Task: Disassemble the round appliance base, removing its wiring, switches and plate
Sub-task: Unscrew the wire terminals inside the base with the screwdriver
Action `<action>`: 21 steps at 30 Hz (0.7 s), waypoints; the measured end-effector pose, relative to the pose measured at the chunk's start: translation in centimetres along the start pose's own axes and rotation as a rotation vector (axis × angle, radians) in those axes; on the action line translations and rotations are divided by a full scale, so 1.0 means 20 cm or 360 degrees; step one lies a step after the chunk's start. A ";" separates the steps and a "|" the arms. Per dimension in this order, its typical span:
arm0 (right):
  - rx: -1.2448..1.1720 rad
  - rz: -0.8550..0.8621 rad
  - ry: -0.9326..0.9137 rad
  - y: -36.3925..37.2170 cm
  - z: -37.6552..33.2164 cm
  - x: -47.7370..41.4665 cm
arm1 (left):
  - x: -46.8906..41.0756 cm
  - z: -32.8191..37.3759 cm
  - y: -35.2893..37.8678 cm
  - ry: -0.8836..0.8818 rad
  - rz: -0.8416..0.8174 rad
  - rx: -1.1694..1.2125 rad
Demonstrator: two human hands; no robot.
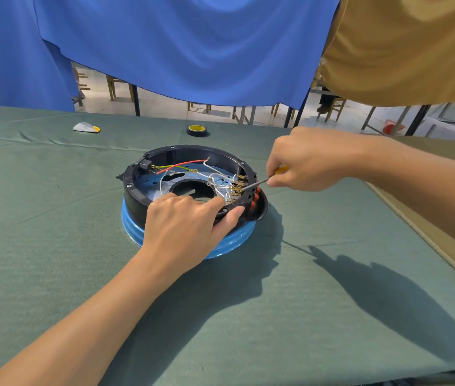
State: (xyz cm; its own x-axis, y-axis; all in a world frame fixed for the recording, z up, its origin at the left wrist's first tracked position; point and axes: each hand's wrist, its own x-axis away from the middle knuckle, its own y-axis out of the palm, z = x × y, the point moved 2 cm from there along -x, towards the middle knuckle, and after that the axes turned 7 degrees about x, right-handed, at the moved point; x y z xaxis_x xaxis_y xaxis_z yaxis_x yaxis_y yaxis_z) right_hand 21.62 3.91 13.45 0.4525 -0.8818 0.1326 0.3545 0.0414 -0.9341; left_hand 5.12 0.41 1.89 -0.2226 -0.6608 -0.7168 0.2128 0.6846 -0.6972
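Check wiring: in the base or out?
In. Red wire and white wires lie inside the round base, whites bunched at the switch terminals.

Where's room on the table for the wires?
Bare green tablecloth lies left of the round black appliance base, and right of it, nearer than the right hand. Crowded: the base's red-switch side, between the left hand and thin metal screwdriver.

Left hand (181, 221) grips base (134, 196) rim; right hand (310, 160) pinches screwdriver (257, 183); forearms extended.
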 end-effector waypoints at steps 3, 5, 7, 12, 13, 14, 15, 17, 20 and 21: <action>-0.0029 0.0019 0.0021 0.02 -0.01 0.00 | 0.00 0.00 0.00 0.0000 -0.0008 -0.0005; -0.0082 0.0017 0.0013 0.02 -0.02 -0.01 | 0.00 0.00 0.00 -0.0004 -0.0010 -0.0009; -0.0172 -0.0031 0.0029 0.03 -0.02 -0.02 | 0.00 0.00 0.00 -0.0008 -0.0010 -0.0010; -0.0665 -0.0288 0.0214 0.03 0.02 -0.03 | 0.00 0.00 0.00 0.0009 -0.0024 0.0009; -0.0618 -0.0275 0.0178 0.03 0.02 -0.03 | 0.00 0.00 0.00 0.0009 -0.0028 0.0009; -0.0428 -0.0206 0.0097 0.04 0.02 -0.03 | 0.00 0.00 0.00 0.0009 -0.0029 0.0006; -0.0155 -0.0102 0.0000 0.04 0.01 -0.02 | 0.00 0.00 0.00 0.0009 -0.0030 0.0006; 0.0345 0.0179 -0.0112 0.04 -0.02 0.00 | 0.00 0.00 0.00 -0.0003 -0.0027 0.0012; 0.0491 0.0353 -0.0173 0.05 -0.02 0.00 | 0.00 0.00 0.01 -0.0015 -0.0021 0.0019; 0.0356 0.0270 -0.0159 0.05 -0.01 0.00 | 0.00 0.01 0.01 -0.0015 -0.0020 0.0017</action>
State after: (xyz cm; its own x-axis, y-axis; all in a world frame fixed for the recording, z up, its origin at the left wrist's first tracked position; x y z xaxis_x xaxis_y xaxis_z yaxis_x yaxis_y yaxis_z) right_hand 21.80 3.96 12.42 0.5949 -0.8035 0.0231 0.4335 0.2965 -0.8510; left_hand 5.23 0.41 1.75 -0.2164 -0.6724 -0.7078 0.2201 0.6728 -0.7064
